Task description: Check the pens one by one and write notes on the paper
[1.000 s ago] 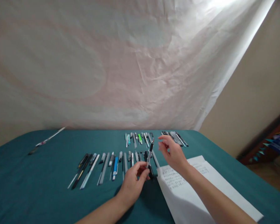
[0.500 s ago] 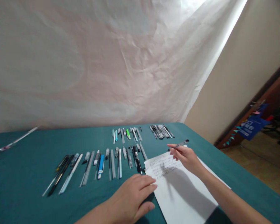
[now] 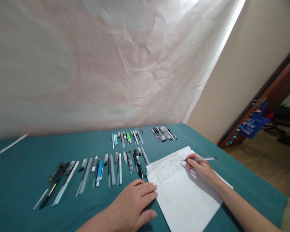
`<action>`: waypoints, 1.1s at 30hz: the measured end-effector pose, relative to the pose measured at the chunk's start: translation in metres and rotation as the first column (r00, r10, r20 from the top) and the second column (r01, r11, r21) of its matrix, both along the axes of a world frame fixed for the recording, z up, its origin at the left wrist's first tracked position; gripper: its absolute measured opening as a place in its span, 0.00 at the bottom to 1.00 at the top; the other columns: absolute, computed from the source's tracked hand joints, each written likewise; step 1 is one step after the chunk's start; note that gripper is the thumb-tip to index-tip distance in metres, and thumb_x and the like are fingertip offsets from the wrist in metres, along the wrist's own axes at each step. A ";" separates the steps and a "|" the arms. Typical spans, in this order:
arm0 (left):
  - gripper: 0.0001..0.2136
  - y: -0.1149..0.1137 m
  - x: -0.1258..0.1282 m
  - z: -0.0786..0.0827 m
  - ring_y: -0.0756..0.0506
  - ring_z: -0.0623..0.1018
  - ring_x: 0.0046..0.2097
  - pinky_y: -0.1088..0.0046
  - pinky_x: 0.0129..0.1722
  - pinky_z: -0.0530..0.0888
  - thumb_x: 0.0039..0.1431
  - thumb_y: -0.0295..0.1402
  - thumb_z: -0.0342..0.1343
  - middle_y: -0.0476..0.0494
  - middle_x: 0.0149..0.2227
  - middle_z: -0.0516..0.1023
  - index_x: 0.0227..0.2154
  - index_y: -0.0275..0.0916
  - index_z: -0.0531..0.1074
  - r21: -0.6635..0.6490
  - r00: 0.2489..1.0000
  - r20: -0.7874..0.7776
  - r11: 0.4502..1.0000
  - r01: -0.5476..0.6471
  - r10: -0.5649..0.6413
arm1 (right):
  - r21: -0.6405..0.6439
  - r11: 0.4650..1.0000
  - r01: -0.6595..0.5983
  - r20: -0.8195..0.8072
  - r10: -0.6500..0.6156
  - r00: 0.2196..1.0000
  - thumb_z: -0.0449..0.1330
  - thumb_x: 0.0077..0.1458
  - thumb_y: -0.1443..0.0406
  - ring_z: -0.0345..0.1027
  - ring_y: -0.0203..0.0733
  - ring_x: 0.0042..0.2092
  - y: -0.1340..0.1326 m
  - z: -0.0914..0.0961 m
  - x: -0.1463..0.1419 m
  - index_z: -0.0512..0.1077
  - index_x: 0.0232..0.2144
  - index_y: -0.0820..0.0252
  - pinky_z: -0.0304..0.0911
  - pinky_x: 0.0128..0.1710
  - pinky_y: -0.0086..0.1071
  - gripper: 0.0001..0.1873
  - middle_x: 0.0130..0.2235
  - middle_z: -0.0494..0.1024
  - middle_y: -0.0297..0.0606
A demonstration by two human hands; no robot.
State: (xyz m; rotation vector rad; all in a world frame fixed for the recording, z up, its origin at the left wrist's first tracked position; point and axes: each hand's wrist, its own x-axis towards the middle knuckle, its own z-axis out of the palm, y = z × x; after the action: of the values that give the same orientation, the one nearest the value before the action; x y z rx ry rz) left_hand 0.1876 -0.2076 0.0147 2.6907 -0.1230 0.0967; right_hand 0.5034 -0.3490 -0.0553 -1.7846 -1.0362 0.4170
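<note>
My right hand (image 3: 200, 166) grips a slim pen (image 3: 203, 159) in a writing hold, its tip touching the upper part of a white sheet of paper (image 3: 183, 196) that carries several lines of handwriting near its top. My left hand (image 3: 132, 204) lies flat and open on the teal tablecloth (image 3: 21, 193), fingertips at the sheet's left edge. It holds nothing. A row of pens (image 3: 96, 169) lies just beyond my left hand.
Two more groups of pens lie farther back: a mixed one with a green pen (image 3: 128, 137) and a dark bundle (image 3: 163, 133). A long thin stick (image 3: 7, 147) rests at the far left. A white cloth backdrop (image 3: 99, 64) hangs behind the table. A doorway opens on the right.
The pen passed from my left hand to my right. My right hand came down onto the paper with it. My left hand dropped flat on the table. The view swung right.
</note>
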 end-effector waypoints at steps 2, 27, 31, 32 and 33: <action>0.18 0.000 0.000 0.000 0.43 0.65 0.54 0.61 0.53 0.59 0.59 0.39 0.46 0.42 0.55 0.65 0.52 0.42 0.62 -0.012 1.000 0.008 1.000 -0.003 0.003 | -0.019 0.999 0.035 0.057 -0.034 0.998 0.54 0.51 0.61 0.61 0.35 0.24 -0.002 -0.001 0.000 0.65 0.27 0.59 0.57 0.26 0.29 0.07 0.21 0.67 0.30; 0.16 0.000 0.001 -0.005 0.43 0.66 0.53 0.61 0.53 0.58 0.59 0.37 0.47 0.42 0.53 0.67 0.50 0.43 0.64 -0.082 0.998 0.057 0.997 -0.013 0.018 | 0.015 0.999 0.047 0.306 -0.049 0.951 0.51 0.49 0.65 0.55 0.34 0.23 -0.007 -0.003 0.001 0.60 0.20 0.58 0.52 0.24 0.28 0.08 0.20 0.60 0.28; 0.16 0.001 0.001 -0.004 0.43 0.66 0.53 0.61 0.53 0.58 0.59 0.37 0.47 0.42 0.53 0.67 0.50 0.44 0.64 -0.098 0.998 0.064 0.995 -0.005 0.011 | 0.005 0.998 0.061 0.313 -0.060 0.948 0.51 0.49 0.66 0.55 0.34 0.23 -0.007 -0.002 0.001 0.60 0.19 0.58 0.52 0.24 0.28 0.08 0.20 0.60 0.29; 0.17 0.001 0.001 -0.004 0.43 0.66 0.53 0.61 0.53 0.58 0.59 0.37 0.47 0.42 0.53 0.67 0.50 0.44 0.63 -0.106 0.997 0.070 0.994 -0.002 0.010 | 0.005 0.998 0.059 0.312 -0.058 0.948 0.51 0.49 0.66 0.55 0.34 0.23 -0.007 -0.002 0.001 0.60 0.19 0.58 0.52 0.24 0.28 0.08 0.20 0.60 0.28; 0.17 0.001 0.001 -0.003 0.42 0.66 0.53 0.60 0.53 0.58 0.59 0.36 0.47 0.42 0.53 0.67 0.51 0.44 0.63 -0.113 0.997 0.075 0.994 -0.001 0.009 | 0.005 0.999 0.053 0.313 -0.051 0.948 0.51 0.48 0.66 0.54 0.34 0.23 -0.008 -0.002 0.001 0.60 0.19 0.58 0.52 0.24 0.28 0.08 0.20 0.60 0.28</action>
State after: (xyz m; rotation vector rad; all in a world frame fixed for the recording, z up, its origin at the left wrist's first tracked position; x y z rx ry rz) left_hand 0.1881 -0.2066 0.0112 2.5756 -0.1297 0.2004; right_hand 0.5048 -0.3567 -0.0573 -1.9169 -1.2028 0.1022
